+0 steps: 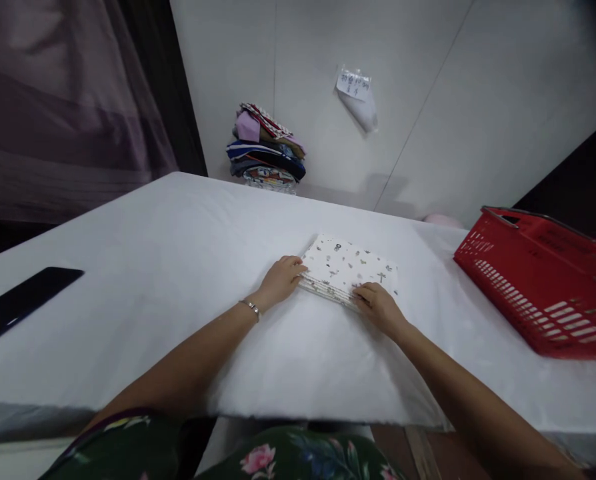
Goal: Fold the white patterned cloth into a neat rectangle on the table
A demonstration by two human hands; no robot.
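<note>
A folded white cloth with small dark prints (pixel 349 267) lies on the white-covered table (pixel 178 267). My left hand (pixel 282 280) grips its near left corner, fingers curled over the edge. My right hand (pixel 378 307) grips the near right part of the same folded edge, fingers closed on the layers. A thin bracelet sits on my left wrist.
A red plastic basket (pixel 543 280) stands at the table's right. A black flat object (pixel 23 300) lies at the left edge. A stack of folded fabrics (pixel 265 148) sits by the far wall, below a taped paper note (pixel 354 85). A dark curtain hangs at left.
</note>
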